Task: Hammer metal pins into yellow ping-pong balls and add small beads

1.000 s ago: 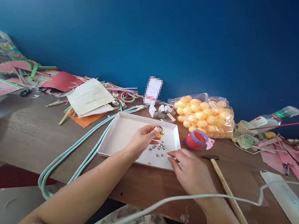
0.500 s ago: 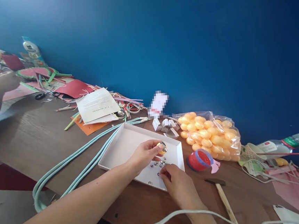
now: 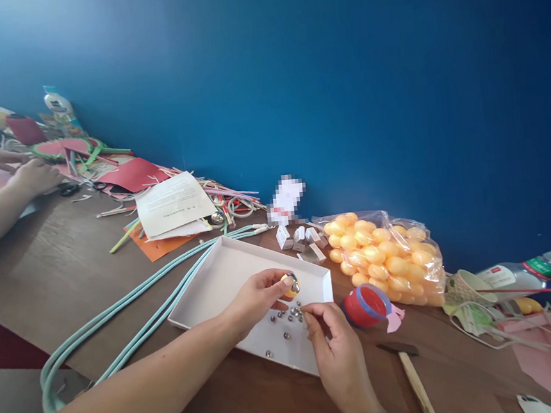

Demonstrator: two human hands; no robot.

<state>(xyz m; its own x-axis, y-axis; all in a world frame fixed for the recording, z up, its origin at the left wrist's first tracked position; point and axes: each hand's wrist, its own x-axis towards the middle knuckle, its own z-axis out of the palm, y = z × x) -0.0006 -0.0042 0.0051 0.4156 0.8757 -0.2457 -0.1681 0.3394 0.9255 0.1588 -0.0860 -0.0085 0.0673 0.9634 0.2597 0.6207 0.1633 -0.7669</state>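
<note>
My left hand is closed around a small yellow ball above a shallow white box lid. The ball has a dark-edged opening, with silvery metal showing at it. Several small silvery metal balls lie in the lid, most grouped below the yellow ball. Over the lid's right side is my right hand, thumb and forefinger pinched beside the group; whatever is between the tips is too small to make out.
Right of the lid stand a red tape roll, a hammer and a clear bag of yellow-orange balls. Pale blue cords loop at left. Papers and straws lie behind. A co-worker's hands are far left.
My right hand's pinched fingers have risen a little from the lid's near part to beside the group of metal balls. My left hand keeps the yellow ball. The view has shifted slightly.
</note>
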